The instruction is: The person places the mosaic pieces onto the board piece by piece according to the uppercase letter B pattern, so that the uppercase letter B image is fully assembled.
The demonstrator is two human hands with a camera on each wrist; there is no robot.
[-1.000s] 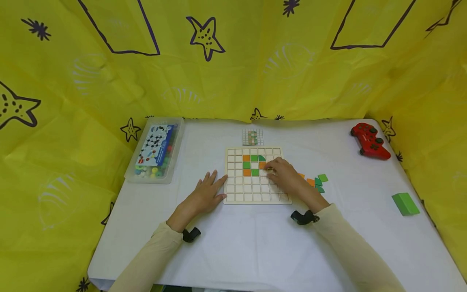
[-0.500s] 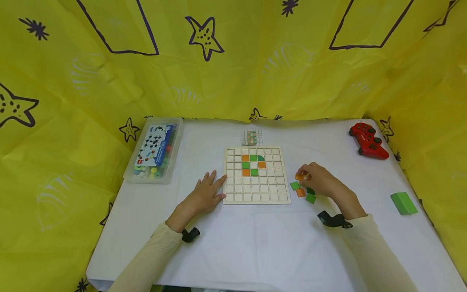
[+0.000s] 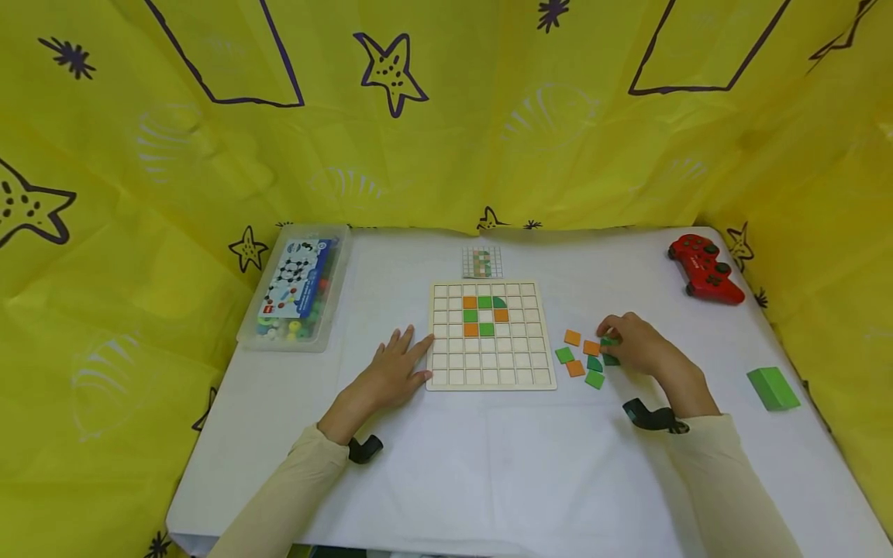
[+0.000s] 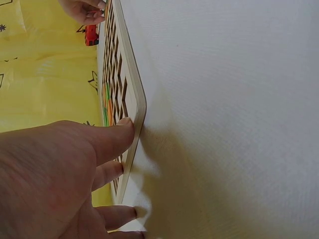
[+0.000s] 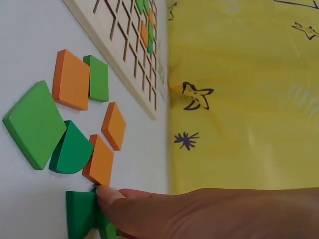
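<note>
A square wooden grid board [image 3: 516, 360] lies mid-table, with orange, green and dark green tiles set in its upper cells. My left hand [image 3: 396, 370] lies with fingers spread at the board's left side; in the left wrist view its thumb [image 4: 117, 139] touches the edge. To the right of the board, my right hand [image 3: 638, 345] has thumb and fingers curled at a dark green tile [image 5: 80, 213]. A light green tile [image 5: 107, 230] shows partly beneath that hand. Beside it lie loose orange tiles [image 5: 71, 79], light green tiles [image 5: 35, 124] and a dark green quarter-round tile [image 5: 71, 149].
A small pattern card [image 3: 481, 262] lies behind the board. On the left stands a clear plastic box [image 3: 328, 329] of coloured parts. A red game controller [image 3: 706, 270] and a green block [image 3: 773, 389] are on the right. Yellow cloth [image 3: 446, 155] hangs behind the table.
My right hand has left the board, passed over an orange tile and moved farther right to the green tiles. The loose tiles are more uncovered. My left hand has stayed put.
</note>
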